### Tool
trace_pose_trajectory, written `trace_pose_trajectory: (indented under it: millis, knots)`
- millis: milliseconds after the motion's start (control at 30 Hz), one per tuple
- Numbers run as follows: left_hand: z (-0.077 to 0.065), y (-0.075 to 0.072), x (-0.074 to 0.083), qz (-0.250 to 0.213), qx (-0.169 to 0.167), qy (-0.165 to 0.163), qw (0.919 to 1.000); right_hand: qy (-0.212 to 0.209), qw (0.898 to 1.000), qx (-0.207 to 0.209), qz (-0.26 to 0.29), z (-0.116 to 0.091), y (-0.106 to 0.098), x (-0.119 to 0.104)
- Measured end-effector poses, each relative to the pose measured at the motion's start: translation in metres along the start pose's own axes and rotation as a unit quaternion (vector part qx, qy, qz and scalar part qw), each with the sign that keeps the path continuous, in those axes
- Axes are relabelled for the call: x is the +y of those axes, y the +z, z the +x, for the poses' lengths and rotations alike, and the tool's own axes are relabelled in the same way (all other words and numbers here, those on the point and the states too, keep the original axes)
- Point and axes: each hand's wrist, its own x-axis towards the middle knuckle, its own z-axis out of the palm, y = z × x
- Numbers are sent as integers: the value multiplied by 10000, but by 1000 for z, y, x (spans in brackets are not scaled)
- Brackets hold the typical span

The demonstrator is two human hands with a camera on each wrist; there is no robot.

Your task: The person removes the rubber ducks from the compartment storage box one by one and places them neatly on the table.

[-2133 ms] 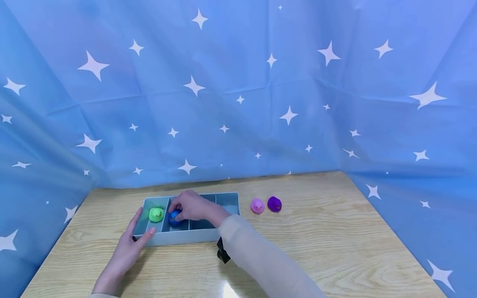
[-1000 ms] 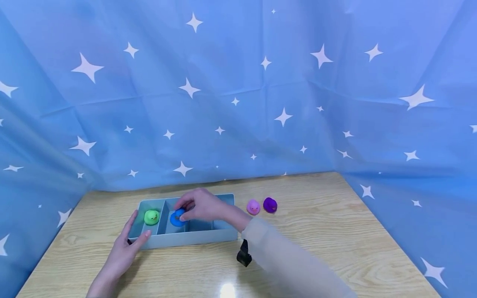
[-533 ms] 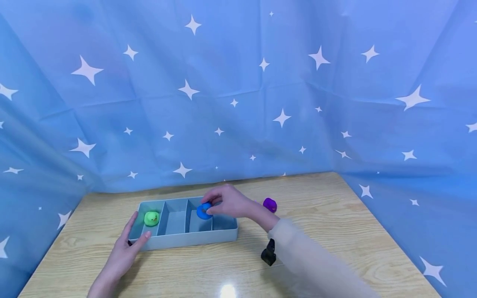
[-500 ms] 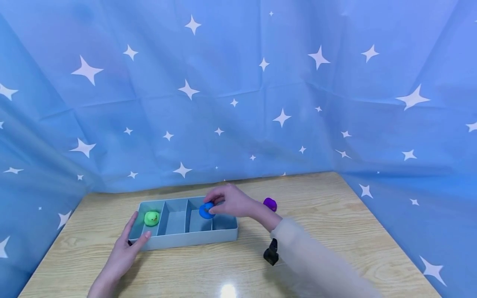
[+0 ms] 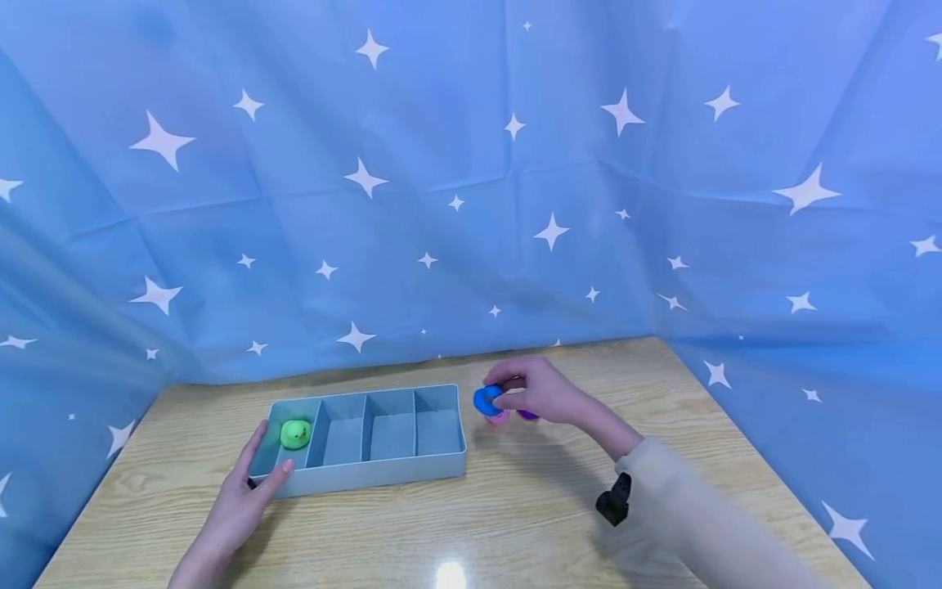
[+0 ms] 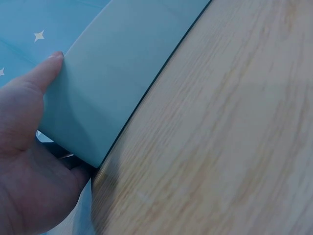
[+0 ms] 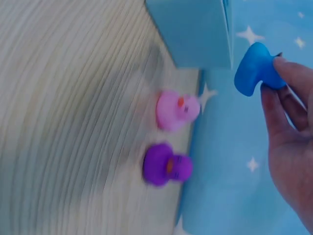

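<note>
Pinching blue duck (image 7: 255, 72), right hand (image 5: 543, 389); purple duck (image 7: 157, 164) whole only in right-wrist view.

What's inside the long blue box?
A green toy duck sits in the leftmost compartment of the box. The other three show nothing inside, though the front wall hides their nearest floor.

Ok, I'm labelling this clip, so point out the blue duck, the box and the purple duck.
Blue duck (image 7: 257, 70), right wrist view: middle of its visible surface.
Box (image 5: 371, 475), head view: outer wall nearest the person.
Purple duck (image 7: 157, 164), right wrist view: its body.
</note>
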Motion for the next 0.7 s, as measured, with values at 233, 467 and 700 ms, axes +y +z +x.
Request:
trace_pose_trajectory:
  millis: [233,467,700]
  knots:
    - [2,0,1,11,-29,-121,9999,272,9993,253,-42,-19,-24,18]
    - [4,-1,-1,-31,-83,-255,9996,255,9981,545,-145,-32,-40,38]
    - [3,-1,0,14,-71,-220,9997,308,9973,666,-14,-43,-49,51]
